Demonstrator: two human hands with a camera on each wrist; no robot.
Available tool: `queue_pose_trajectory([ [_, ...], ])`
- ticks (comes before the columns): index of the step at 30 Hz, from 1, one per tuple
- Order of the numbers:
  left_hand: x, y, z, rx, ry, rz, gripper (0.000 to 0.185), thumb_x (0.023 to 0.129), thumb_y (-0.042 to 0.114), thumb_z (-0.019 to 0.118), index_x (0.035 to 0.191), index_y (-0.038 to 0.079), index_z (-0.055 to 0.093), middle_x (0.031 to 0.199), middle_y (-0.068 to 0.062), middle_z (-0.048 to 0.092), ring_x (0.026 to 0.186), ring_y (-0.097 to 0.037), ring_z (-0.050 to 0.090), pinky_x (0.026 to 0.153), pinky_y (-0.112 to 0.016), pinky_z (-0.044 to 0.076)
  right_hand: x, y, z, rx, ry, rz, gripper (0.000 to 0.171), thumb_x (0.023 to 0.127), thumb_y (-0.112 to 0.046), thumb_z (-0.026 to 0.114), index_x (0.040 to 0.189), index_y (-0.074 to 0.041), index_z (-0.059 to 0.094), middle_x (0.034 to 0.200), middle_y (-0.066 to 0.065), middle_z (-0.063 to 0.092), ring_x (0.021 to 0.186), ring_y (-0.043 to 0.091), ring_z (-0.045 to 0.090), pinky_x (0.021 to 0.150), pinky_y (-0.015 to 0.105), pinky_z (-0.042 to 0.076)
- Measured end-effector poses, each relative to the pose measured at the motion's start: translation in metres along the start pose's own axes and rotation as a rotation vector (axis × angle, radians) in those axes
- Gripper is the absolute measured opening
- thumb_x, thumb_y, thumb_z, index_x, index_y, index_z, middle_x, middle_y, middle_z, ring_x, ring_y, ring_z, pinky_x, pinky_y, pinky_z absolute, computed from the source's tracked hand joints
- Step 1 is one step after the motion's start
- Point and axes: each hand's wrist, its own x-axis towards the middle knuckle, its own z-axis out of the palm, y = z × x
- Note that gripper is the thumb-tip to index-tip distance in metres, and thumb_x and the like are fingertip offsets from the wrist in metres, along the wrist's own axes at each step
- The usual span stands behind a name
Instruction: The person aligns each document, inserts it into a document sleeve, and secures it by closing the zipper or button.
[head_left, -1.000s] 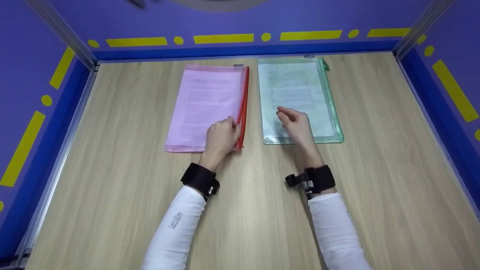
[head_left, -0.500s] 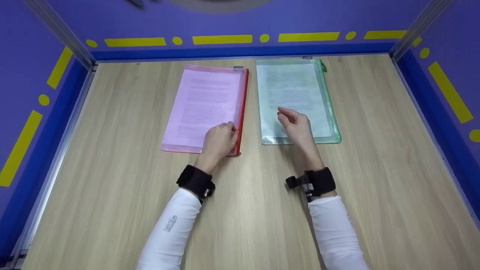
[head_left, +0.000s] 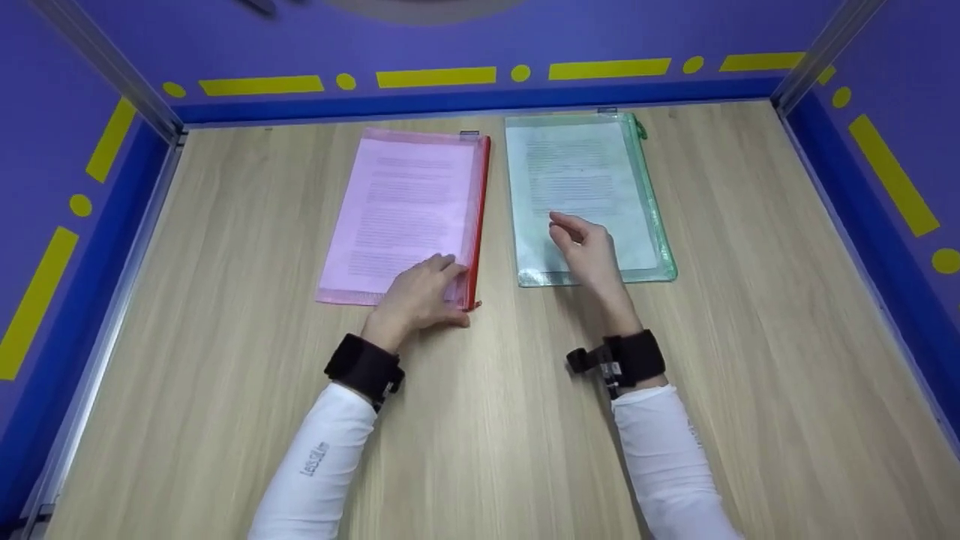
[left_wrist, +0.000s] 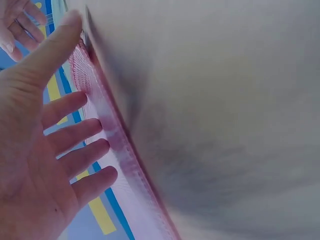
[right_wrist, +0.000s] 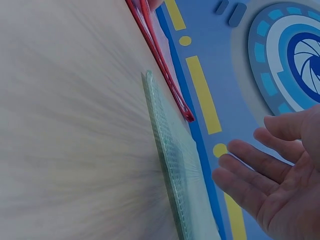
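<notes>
A pink mesh zip pouch point(head_left: 409, 202) with printed paper inside lies at centre left, its red zipper point(head_left: 478, 225) running straight down the right edge. A small red pull point(head_left: 477, 304) shows at the lower right corner. Over that corner is my left hand point(head_left: 420, 296), fingers extended and thumb spread apart below them; the left wrist view shows nothing gripped. To the right lies a green mesh zip pouch point(head_left: 577, 165), also with a printed sheet. My right hand point(head_left: 589, 251) is above its lower part, fingers loosely bent and holding nothing in the right wrist view.
Both pouches lie on a wood-grain table point(head_left: 480, 420). Blue-purple panels point(head_left: 420, 45) with yellow marks stand along its back and sides. Near the back panel, the green pouch's far edge carries a small clear tab point(head_left: 607, 110).
My left hand has slid down along the red zipper, let go near the lower corner and opened, shifting left. The zipper edge now looks straighter and closed. My right hand stays nearly still.
</notes>
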Motion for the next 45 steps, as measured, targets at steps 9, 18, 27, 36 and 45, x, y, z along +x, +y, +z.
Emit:
queue_pose_trajectory([
  [9,0.005,-0.004,0.004,-0.065,0.006,-0.018,0.071,0.078,0.039,0.083,0.138,0.012,0.057,0.156,-0.014,0.042,0.147,-0.034,0.037,0.12,-0.047,0.033,-0.001,0.006,-0.001,-0.03,-0.027,0.036,0.039,0.102,-0.019,0.055,0.136,0.0,0.058,0.133,0.02,0.064,0.125,0.03,0.061,0.106,0.043,0.049],
  [18,0.004,0.001,-0.002,0.009,-0.005,-0.012,0.054,0.082,0.039,0.079,0.127,0.013,0.067,0.153,-0.017,0.045,0.142,-0.036,0.044,0.117,-0.046,0.038,0.001,0.003,0.0,0.001,-0.033,0.047,0.04,0.102,-0.02,0.055,0.137,-0.001,0.057,0.134,0.019,0.064,0.124,0.028,0.061,0.104,0.042,0.05],
  [27,0.0,0.002,0.009,0.065,0.17,0.113,0.022,0.093,0.022,0.062,0.098,0.005,0.074,0.108,-0.014,0.072,0.095,-0.032,0.07,0.083,-0.046,0.058,0.001,0.003,0.002,-0.006,-0.049,0.069,0.039,0.101,-0.02,0.056,0.136,-0.002,0.059,0.136,0.017,0.063,0.125,0.028,0.061,0.105,0.041,0.049],
  [36,-0.001,0.001,0.013,0.009,0.325,0.055,0.011,0.09,0.013,0.062,0.087,0.005,0.069,0.081,-0.01,0.074,0.071,-0.031,0.069,0.068,-0.048,0.055,-0.001,-0.001,0.001,-0.048,-0.072,0.03,0.039,0.102,-0.021,0.054,0.135,-0.001,0.059,0.135,0.019,0.063,0.124,0.03,0.061,0.104,0.044,0.05],
  [45,-0.002,0.002,-0.002,-0.033,0.51,0.032,0.016,0.097,0.017,0.059,0.091,0.003,0.064,0.073,-0.014,0.07,0.063,-0.033,0.066,0.06,-0.049,0.054,-0.001,-0.002,0.004,-0.049,-0.076,0.041,0.039,0.102,-0.02,0.055,0.134,0.0,0.059,0.134,0.019,0.064,0.124,0.029,0.061,0.106,0.043,0.049],
])
